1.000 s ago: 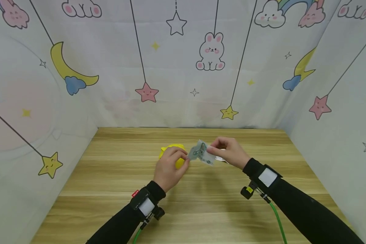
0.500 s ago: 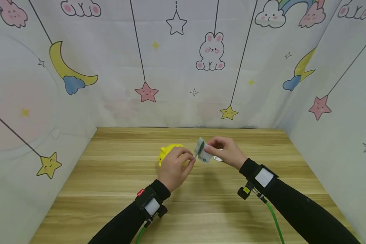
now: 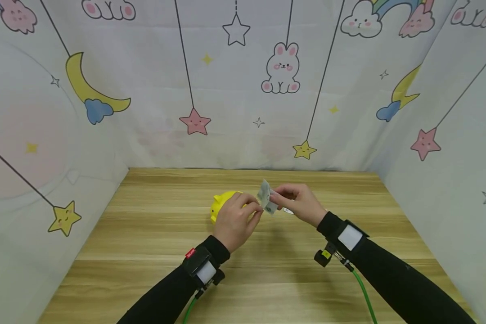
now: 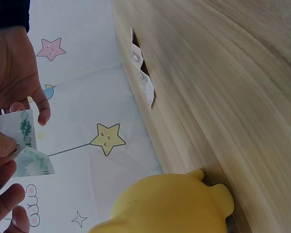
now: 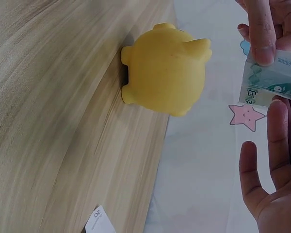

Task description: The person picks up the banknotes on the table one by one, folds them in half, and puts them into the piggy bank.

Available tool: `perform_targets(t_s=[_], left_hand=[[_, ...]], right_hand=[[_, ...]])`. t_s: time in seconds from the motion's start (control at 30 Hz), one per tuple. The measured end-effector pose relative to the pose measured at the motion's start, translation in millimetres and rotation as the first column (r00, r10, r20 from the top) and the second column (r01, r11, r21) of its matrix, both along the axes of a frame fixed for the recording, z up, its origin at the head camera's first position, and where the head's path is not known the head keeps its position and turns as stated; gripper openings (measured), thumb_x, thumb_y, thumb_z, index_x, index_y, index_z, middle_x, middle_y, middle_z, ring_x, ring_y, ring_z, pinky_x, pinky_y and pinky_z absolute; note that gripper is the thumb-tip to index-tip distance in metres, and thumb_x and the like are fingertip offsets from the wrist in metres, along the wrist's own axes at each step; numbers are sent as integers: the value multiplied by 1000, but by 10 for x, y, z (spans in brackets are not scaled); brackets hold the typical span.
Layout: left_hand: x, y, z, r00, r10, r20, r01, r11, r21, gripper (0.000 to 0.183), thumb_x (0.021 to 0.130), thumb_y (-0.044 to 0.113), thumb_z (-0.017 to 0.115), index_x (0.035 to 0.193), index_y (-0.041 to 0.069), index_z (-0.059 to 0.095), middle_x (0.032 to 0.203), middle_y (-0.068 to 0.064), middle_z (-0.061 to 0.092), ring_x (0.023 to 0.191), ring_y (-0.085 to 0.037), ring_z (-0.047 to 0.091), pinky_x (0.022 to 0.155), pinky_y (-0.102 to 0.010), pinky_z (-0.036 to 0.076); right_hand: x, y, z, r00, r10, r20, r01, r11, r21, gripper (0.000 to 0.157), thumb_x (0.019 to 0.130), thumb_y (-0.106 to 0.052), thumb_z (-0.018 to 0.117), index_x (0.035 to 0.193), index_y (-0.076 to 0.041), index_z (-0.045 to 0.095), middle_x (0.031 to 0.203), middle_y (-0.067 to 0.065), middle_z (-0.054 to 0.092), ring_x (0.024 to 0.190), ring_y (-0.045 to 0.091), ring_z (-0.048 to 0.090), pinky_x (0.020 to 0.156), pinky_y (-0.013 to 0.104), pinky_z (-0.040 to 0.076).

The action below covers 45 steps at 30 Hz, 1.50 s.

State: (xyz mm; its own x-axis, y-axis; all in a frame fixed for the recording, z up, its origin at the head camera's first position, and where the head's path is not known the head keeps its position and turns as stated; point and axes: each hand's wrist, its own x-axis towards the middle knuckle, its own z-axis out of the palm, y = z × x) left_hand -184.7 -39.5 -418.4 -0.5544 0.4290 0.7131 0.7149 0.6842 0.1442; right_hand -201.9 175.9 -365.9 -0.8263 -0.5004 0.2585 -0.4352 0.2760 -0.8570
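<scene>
A pale green banknote (image 3: 265, 196), folded and creased, is held in the air between both hands. My left hand (image 3: 236, 225) pinches its left edge, the thumb (image 4: 2, 144) pressed on the paper. On the other side my right hand (image 3: 303, 205) grips the note between thumb and fingers; in the right wrist view its fingertips (image 5: 277, 112) lie at the note's lower edge. Behind the left hand a yellow toy pig (image 3: 220, 204) stands upright on the table, partly hidden in the head view. The right wrist view shows its rounded body (image 5: 165, 73) and short feet.
A whitish printed slip (image 4: 142, 73), bent, lies on the wooden table (image 3: 178, 189) behind my right hand; one end bears "20". White cartoon-patterned cloth (image 3: 243, 90) encloses the table at the back and sides. A green cable (image 3: 364, 288) trails from each wrist camera.
My hands have drawn closer together, the left moving right. The banknote went from spread out to folded and narrower. More of the pig shows.
</scene>
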Motion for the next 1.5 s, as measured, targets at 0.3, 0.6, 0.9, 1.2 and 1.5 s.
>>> perform_targets(t_s=[0.3,0.6,0.9,1.2,1.5], left_hand=[[-22,11,34,998,46,-45,-50,993,-103,11,84,26,73,89,18,68,94,5,52,88,-12,45,76,-22,38],[16,78,86,969,157,-189,-210,930,-303,17,86,30,70,96,17,66,90,3,49,87,-16,46,69,-27,40],[25,103,105,955,184,-231,-252,916,-313,21,85,28,70,101,17,64,92,2,50,88,-17,47,68,-28,40],[-8,105,105,964,180,-198,-230,934,-272,26,84,37,69,97,16,64,94,2,52,86,-16,48,67,-27,41],[-39,-49,118,999,48,16,-48,998,43,27,80,42,72,90,17,65,97,2,52,90,-16,50,73,-27,43]], right_hand=[[50,9,30,999,12,40,-14,999,32,23,100,-15,48,118,-6,59,80,13,60,75,27,59,73,35,45],[79,-63,72,998,63,30,-64,997,36,25,97,-13,53,120,-3,56,93,10,62,75,32,59,73,37,47],[83,-122,70,1000,12,-18,-12,1000,26,15,95,-12,56,108,-5,58,85,9,62,72,27,60,68,38,46],[61,-142,78,992,-24,-125,27,999,23,8,96,-8,54,94,-2,59,77,3,61,69,25,61,58,31,40],[31,-89,75,991,-22,-130,24,1000,15,8,96,-5,53,94,0,59,78,3,61,69,27,61,62,31,43]])
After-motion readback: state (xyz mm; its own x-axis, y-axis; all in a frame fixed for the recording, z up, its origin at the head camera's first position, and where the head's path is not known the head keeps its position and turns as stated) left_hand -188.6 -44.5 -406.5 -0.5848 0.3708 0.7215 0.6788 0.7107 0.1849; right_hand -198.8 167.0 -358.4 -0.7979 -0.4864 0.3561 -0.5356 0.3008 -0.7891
